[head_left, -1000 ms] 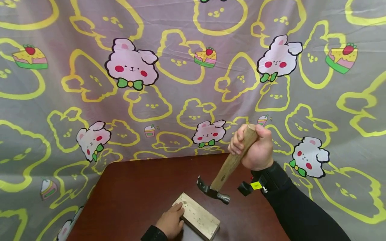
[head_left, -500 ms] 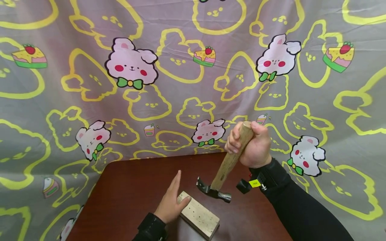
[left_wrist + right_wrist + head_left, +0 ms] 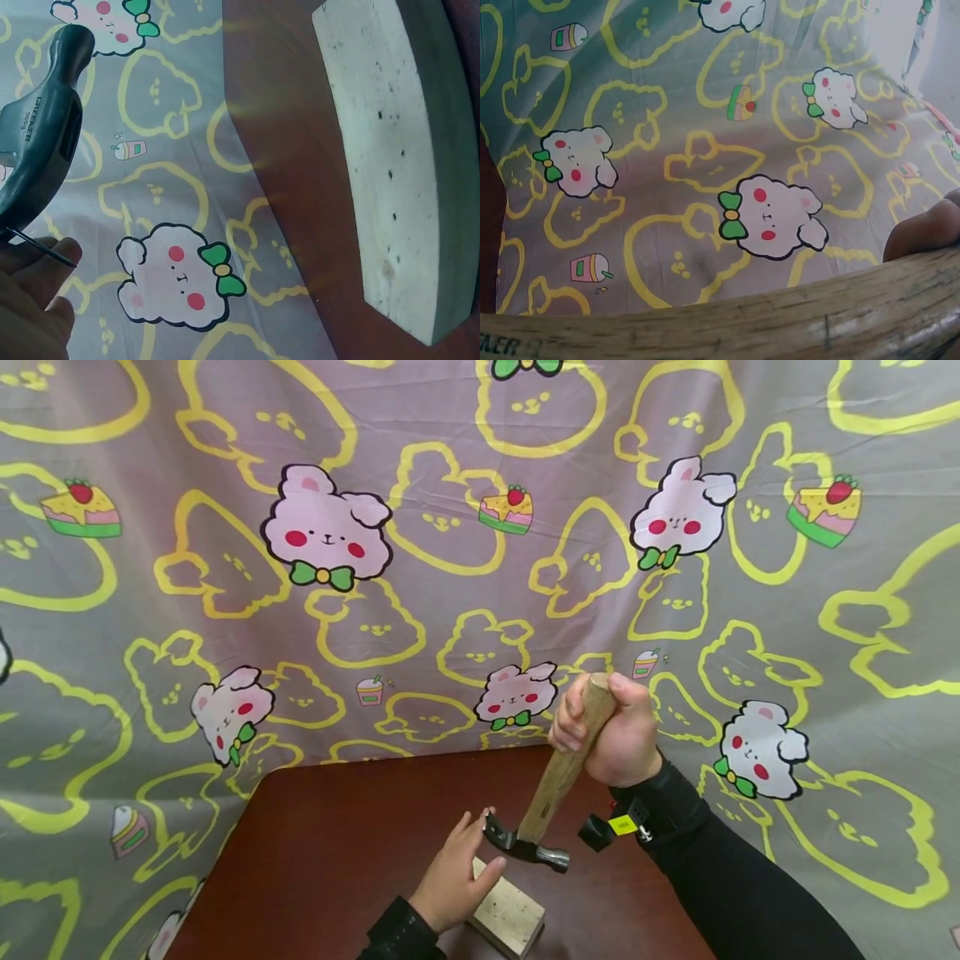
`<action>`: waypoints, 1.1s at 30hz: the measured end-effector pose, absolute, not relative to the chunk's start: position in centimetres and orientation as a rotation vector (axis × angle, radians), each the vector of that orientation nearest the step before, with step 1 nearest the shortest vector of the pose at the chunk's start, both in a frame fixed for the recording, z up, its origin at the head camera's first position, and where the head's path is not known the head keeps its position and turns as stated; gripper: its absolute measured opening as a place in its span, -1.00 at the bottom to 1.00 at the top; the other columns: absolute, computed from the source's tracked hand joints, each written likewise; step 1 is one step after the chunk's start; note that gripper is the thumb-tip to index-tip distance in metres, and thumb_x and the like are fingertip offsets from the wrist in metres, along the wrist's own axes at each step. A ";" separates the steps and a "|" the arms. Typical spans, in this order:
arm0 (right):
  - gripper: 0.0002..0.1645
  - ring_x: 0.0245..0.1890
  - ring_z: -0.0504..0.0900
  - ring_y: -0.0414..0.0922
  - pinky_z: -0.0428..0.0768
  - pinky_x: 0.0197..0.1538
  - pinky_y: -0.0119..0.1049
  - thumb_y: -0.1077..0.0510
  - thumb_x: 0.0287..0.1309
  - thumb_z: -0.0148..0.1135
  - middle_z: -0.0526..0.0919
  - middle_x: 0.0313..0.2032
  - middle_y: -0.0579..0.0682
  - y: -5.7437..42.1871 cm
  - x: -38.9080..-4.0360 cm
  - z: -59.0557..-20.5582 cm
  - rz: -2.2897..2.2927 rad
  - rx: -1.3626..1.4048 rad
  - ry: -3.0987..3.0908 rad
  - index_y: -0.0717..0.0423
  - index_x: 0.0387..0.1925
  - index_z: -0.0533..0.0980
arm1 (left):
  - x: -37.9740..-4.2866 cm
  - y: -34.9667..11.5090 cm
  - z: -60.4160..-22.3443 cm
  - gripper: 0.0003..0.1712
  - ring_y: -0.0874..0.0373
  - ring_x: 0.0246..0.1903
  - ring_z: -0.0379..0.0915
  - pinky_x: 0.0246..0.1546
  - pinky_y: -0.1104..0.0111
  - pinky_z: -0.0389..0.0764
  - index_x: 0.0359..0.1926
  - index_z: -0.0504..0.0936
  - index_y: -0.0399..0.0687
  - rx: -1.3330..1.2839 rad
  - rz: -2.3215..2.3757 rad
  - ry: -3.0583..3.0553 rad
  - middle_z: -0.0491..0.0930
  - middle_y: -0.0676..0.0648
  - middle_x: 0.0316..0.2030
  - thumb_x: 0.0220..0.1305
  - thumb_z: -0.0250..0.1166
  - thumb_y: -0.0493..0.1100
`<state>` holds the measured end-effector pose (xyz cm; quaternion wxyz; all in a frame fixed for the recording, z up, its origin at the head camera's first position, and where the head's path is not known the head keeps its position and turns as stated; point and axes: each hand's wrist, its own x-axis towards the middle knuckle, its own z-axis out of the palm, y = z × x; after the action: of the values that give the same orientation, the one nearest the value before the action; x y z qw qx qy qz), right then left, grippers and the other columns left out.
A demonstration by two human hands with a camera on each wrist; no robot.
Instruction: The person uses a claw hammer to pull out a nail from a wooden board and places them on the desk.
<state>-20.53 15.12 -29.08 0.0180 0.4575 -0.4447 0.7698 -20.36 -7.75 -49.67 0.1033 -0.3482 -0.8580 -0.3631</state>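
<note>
My right hand [image 3: 624, 739] grips the wooden handle of a claw hammer [image 3: 557, 793], which slants head-down above the table. The dark claw points left toward my left hand [image 3: 452, 881]. That hand is raised with its fingers extended and the thumb apart, its fingertips right at the claw. In the left wrist view, a thin nail [image 3: 43, 249] juts from the claw end of the hammer head [image 3: 45, 142], across my fingertips. Below lies a pale wooden block [image 3: 513, 917] with several small dark holes, partly hidden by my left hand. The right wrist view shows the handle close up.
The reddish-brown table [image 3: 322, 835] carries the block. Directly behind its far edge hangs a grey curtain [image 3: 435, 635] printed with cartoon rabbits. A camera is strapped to my right wrist [image 3: 598, 832].
My left hand let go of the block, lifted with fingers extended, and moved right and up to the hammer's claw. The right hand, with the hammer, shifted slightly left.
</note>
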 end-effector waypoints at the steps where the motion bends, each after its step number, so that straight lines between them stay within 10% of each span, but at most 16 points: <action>1: -0.46 -0.77 0.11 -0.03 0.07 -0.70 -0.11 -0.05 0.29 -0.44 0.18 -0.72 0.03 15.2 -20.5 -29.1 2.392 1.422 -1.378 0.10 -0.56 0.39 | -20.3 -7.6 -49.9 -0.35 -0.14 0.35 0.15 0.29 -0.01 0.19 0.39 0.30 -0.25 -1.024 -1.034 -2.503 0.32 -0.19 0.34 0.38 0.18 -0.05; 16: -0.46 -0.76 0.09 -0.04 0.04 -0.68 -0.12 -0.08 0.31 -0.40 0.16 -0.71 0.03 16.2 -19.9 -29.1 2.453 1.454 -1.334 0.10 -0.56 0.39 | -20.2 -6.4 -50.9 -0.77 0.01 -0.12 0.65 -0.18 0.17 0.64 -0.23 0.73 -0.10 -0.787 -0.800 -2.256 0.71 -0.09 -0.21 0.03 0.44 -0.35; 33: -0.44 -0.79 0.10 -0.02 0.10 -0.71 -0.13 -0.05 0.31 -0.51 0.17 -0.74 0.02 15.9 -19.4 -30.0 2.409 1.481 -1.432 0.12 -0.57 0.33 | -19.4 -6.5 -51.6 -0.62 0.19 -0.65 0.51 -0.69 0.36 0.43 -0.59 0.42 0.03 -0.856 -0.624 -2.144 0.50 0.12 -0.64 -0.20 0.47 -0.41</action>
<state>-19.39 15.92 -29.95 -0.0140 0.4671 -0.4519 0.7599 -19.37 -6.53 -51.62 0.3662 -0.3330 -0.8342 -0.2429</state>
